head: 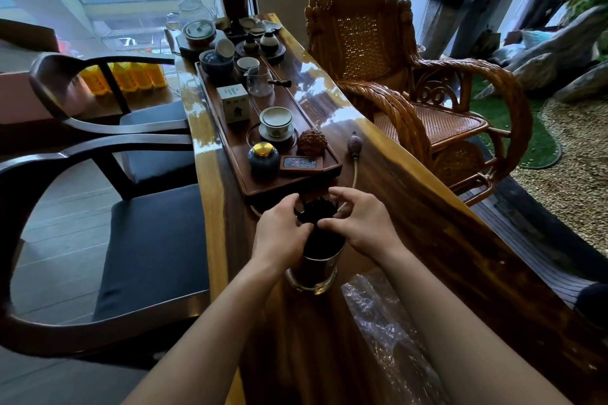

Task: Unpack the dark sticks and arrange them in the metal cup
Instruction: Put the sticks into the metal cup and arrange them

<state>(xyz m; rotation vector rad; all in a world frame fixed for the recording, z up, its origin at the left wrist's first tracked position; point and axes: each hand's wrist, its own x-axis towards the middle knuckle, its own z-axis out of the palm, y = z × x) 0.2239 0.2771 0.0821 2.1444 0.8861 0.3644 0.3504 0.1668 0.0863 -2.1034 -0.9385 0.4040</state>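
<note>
Metal cup (320, 265) stands upright on the wooden tabletop (414, 227), approx mid-frame, w/ the dark sticks (318, 212) already in it as one bundle, tips poking above the rim. Left hand (279, 230) comes in from 9 o'clock of the bundle, fingers curled round its side. Right hand (362, 223) comes from 3 o'clock, thumb and forefinger pinching at the upper tips. Neither hand seems to hold the cup itself.

Unpacking looks done: clear plastic wrap (385, 322) lies crumpled at 5 o'clock of the cup, no sticks visible in it, though glare makes that hard to confirm. What's left is prob. the arranging, i.e. spreading or evening out the bundle, then letting go.

At 12 o'clock, just beyond the hands, sits a long wooden tea tray (283, 187). Its near end carries a dark jar w/ gold lid (263, 158), a small control panel (301, 164), a cone-shaped ornament (312, 141) and a lidded cup (275, 123). A bulb on a hose (354, 143) lies at 1 o'clock. A wicker chair (411, 76) stands at 2 o'clock and dark chairs (138, 240) at 9 o'clock, both off the tabletop.

In the way: the tray's near edge is close behind the cup, so there's little room to tilt sticks forward. The wrap lies near the right forearm and could snag. The cup is tall and narrow, so it may tip if the bundle is pushed sideways
</note>
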